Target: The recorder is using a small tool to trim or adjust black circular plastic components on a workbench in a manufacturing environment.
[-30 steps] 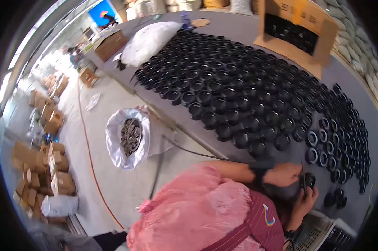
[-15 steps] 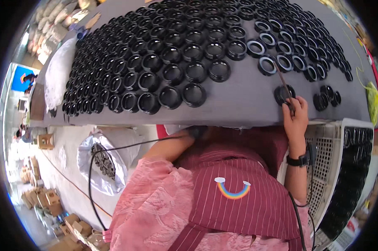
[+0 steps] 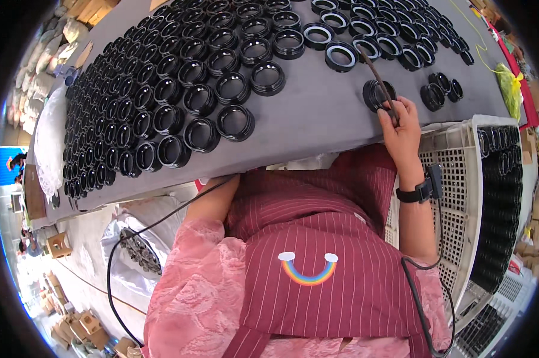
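Note:
My right hand [image 3: 404, 128] is closed on a thin dark brown stick [image 3: 377, 76], near the table's front edge. The stick slants away to the far left, passing over or against a lone black ring [image 3: 374, 95]; contact between them cannot be made out. Its far tip ends by a black ring with a pale inner band [image 3: 341, 56]. Of my left arm only the forearm [image 3: 220, 194] shows; the hand is hidden below the table edge.
Rows of black rings [image 3: 234, 122] cover the grey table [image 3: 305, 113]. A small cluster of black rings [image 3: 432, 96] lies right of my hand. Below stands a white crate [image 3: 448, 161] beside stacked black rings. A white bag [image 3: 132, 250] with small dark parts is at left.
The view has shifted, so the table appears tilted and higher. My right hand keeps its hold on the stick beside the same ring. My left hand has gone out of sight below the table.

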Demonstrator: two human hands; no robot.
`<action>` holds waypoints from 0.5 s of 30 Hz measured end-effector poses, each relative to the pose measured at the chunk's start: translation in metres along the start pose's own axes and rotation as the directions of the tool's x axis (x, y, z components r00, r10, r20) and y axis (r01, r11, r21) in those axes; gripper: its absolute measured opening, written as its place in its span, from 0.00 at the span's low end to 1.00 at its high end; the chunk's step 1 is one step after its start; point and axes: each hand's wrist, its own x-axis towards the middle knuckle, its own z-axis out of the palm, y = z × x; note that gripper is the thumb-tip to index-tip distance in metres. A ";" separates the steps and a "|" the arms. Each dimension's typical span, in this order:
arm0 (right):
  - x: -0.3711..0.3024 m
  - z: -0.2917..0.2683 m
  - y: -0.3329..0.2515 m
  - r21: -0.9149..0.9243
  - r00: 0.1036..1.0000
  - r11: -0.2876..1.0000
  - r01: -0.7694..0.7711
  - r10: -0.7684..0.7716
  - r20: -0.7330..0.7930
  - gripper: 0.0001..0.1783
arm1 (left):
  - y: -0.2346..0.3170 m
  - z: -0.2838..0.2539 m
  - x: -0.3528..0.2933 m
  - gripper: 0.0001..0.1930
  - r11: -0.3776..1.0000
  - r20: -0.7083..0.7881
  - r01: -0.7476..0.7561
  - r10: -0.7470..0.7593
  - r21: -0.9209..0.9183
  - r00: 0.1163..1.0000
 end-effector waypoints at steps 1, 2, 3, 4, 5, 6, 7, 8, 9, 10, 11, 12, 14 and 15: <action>-0.001 0.000 0.001 0.000 1.000 1.000 -0.002 0.002 0.002 0.16 | -0.001 0.000 -0.001 0.15 1.000 0.000 -0.001 0.001 0.004 1.000; 0.000 0.001 0.003 -0.007 1.000 1.000 0.009 -0.009 -0.008 0.16 | -0.002 0.000 -0.001 0.15 1.000 -0.004 -0.001 0.001 0.005 1.000; 0.001 0.003 0.004 -0.013 1.000 1.000 0.020 -0.020 -0.018 0.16 | -0.003 0.000 -0.002 0.15 1.000 -0.007 0.002 -0.002 0.007 1.000; 0.001 0.004 0.005 -0.004 1.000 1.000 0.023 -0.023 -0.013 0.16 | -0.001 0.002 -0.006 0.15 1.000 -0.005 0.007 -0.007 0.005 1.000; 0.000 0.003 0.005 -0.020 1.000 1.000 0.025 -0.025 -0.010 0.16 | 0.000 0.003 -0.007 0.15 1.000 -0.007 0.003 -0.003 0.003 1.000; 0.000 0.003 0.005 -0.034 1.000 0.999 0.027 -0.027 -0.006 0.16 | 0.001 0.004 -0.007 0.15 1.000 -0.005 0.001 -0.001 0.001 1.000; 0.001 0.003 0.007 -0.026 1.000 0.999 0.028 -0.028 -0.002 0.16 | 0.003 0.004 -0.008 0.16 1.000 -0.005 0.003 -0.003 0.000 1.000; 0.003 0.003 0.008 -0.024 0.999 0.999 0.041 -0.041 -0.003 0.16 | 0.003 0.004 -0.010 0.16 1.000 -0.006 0.002 -0.002 -0.003 1.000; 0.005 0.003 0.008 -0.023 0.998 0.998 0.056 -0.056 -0.005 0.16 | 0.002 0.001 -0.010 0.16 1.000 -0.007 -0.002 0.002 0.000 1.000; 0.006 0.000 0.001 0.013 1.000 1.000 -0.005 0.005 0.005 0.16 | 0.005 0.003 -0.011 0.16 1.000 -0.007 -0.005 0.005 0.003 1.000; 0.007 0.002 0.000 0.025 1.000 1.000 0.000 0.000 0.000 0.16 | 0.004 0.001 -0.006 0.16 1.000 -0.014 -0.007 0.007 0.005 1.000; 0.006 0.001 0.000 0.022 1.000 1.000 -0.008 0.008 -0.003 0.15 | 0.006 0.001 -0.007 0.16 1.000 -0.009 -0.012 0.012 0.003 1.000; 0.003 -0.009 0.008 -0.106 0.991 0.990 0.092 -0.101 -0.086 0.13 | 0.012 0.007 0.007 0.17 0.997 -0.016 -0.078 0.078 -0.010 0.997; 0.002 -0.007 -0.001 -0.105 0.994 0.992 0.071 -0.079 -0.070 0.13 | 0.011 0.008 0.008 0.17 0.997 -0.014 -0.075 0.074 -0.007 0.997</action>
